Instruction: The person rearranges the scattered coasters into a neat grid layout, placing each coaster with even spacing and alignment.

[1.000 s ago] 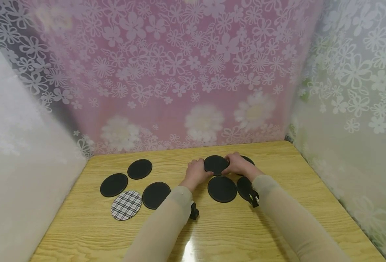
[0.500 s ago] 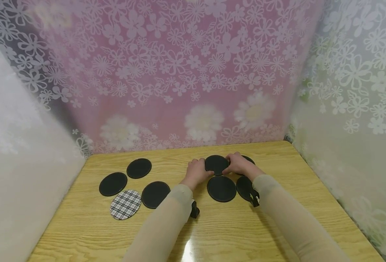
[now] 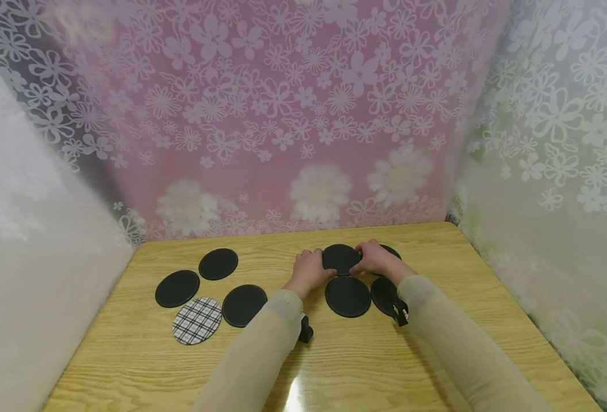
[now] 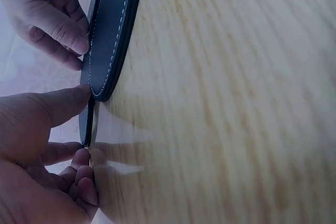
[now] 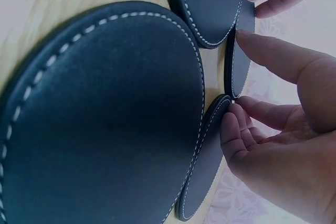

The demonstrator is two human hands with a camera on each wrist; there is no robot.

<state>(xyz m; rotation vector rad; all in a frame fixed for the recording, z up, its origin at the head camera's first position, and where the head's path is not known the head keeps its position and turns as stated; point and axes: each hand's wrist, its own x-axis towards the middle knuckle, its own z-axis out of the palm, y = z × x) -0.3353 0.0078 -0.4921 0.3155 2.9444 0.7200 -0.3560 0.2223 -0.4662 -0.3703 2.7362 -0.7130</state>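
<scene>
Both hands hold a round black coaster [image 3: 340, 258] by opposite edges, at the back left of a close group of black coasters. My left hand [image 3: 308, 272] has its thumb on the near left rim and its fingers behind. My right hand [image 3: 377, 258] grips the right rim in the same way. Just in front lies another coaster [image 3: 348, 296], with pale stitching round its rim in the left wrist view. Right of that is a front coaster [image 3: 383, 294], partly behind the sleeve and wrist camera. The right hand partly hides the back right coaster [image 3: 389, 250].
On the left of the wooden table [image 3: 128, 355] lie black coasters, one at the back [image 3: 218, 264], one far left [image 3: 177, 288] and one nearer [image 3: 244, 306], beside a plaid coaster [image 3: 197, 321]. Floral curtains [image 3: 308, 114] stand round the back and sides.
The held coaster has shifted very slightly to the right between the first two frames and stays there now. Both hands keep their hold on its edges.
</scene>
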